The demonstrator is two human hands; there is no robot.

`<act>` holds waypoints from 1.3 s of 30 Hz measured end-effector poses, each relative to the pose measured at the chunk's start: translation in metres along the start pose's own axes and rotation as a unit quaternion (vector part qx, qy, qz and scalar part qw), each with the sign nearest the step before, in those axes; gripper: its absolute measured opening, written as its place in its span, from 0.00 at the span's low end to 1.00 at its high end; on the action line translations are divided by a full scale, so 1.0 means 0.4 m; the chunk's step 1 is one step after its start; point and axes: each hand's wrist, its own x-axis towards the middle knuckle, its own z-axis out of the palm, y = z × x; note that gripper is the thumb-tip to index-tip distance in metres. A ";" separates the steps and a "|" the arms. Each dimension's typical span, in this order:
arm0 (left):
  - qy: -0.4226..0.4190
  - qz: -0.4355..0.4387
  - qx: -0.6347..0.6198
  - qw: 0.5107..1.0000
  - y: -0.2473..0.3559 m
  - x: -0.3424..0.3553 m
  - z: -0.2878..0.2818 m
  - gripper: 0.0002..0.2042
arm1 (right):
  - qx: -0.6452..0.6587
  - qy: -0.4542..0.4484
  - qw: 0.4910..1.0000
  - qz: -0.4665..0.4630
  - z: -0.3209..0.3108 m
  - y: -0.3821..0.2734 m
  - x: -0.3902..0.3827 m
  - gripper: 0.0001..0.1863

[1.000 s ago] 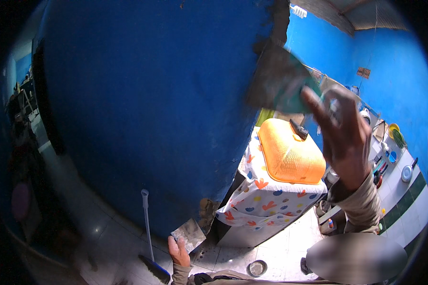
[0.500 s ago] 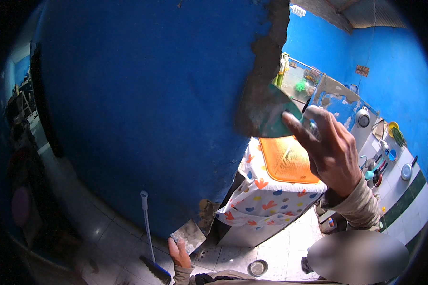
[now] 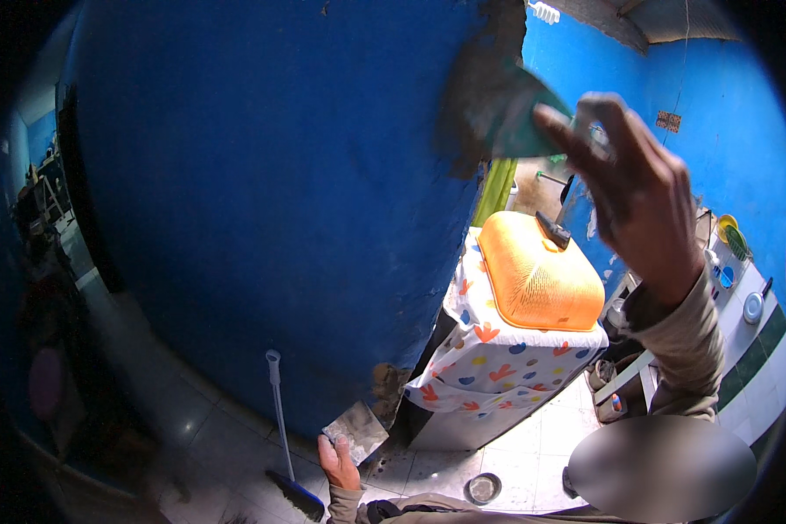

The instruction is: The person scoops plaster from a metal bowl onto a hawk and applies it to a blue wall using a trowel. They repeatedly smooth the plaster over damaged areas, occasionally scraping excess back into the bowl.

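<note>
My right hand [image 3: 630, 175], raised high, grips a green plaster scraper [image 3: 533, 118] between thumb and fingers. The scraper's blade lies against the edge of the blue wall [image 3: 279, 175], where a strip of grey plaster [image 3: 499, 31] runs down. The hand is slightly smeared by motion. Low down, my left hand [image 3: 339, 465] holds a square plate [image 3: 358, 432] streaked with grey, its thumb and fingers at one corner. Just above that plate, a rough brown patch [image 3: 388, 389] shows at the wall's foot.
Beyond the wall edge, an orange mesh food cover [image 3: 541, 279] sits on a patterned cloth [image 3: 506, 367] over a boxy stand. A broom [image 3: 279, 419] leans by the wall. A round bowl [image 3: 483, 488] is on the tiled floor. Kitchen utensils hang at the far right.
My right hand has moved up along the wall edge with the scraper, uncovering the orange cover's top. My left hand still holds the plate low down; the view has shifted slightly.
</note>
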 end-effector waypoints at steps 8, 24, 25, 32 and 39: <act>0.000 -0.021 0.020 1.000 0.005 -0.007 0.011 0.14 | 0.109 -0.143 0.984 -0.017 -0.005 -0.131 -0.118 0.31; 0.003 -0.014 0.001 1.000 0.003 -0.017 0.008 0.14 | 0.160 -0.068 0.985 0.019 0.035 -0.103 -0.100 0.15; 0.015 -0.007 0.024 1.000 0.000 -0.023 0.010 0.14 | 0.146 -0.046 0.988 -0.029 0.037 -0.123 -0.137 0.10; 0.006 0.020 0.036 0.999 -0.021 -0.017 0.001 0.13 | 0.206 0.075 0.966 0.134 0.106 -0.026 -0.250 0.28; 0.031 0.022 0.039 0.999 -0.018 -0.033 0.006 0.13 | 0.306 0.184 0.918 0.174 0.204 0.040 -0.240 0.26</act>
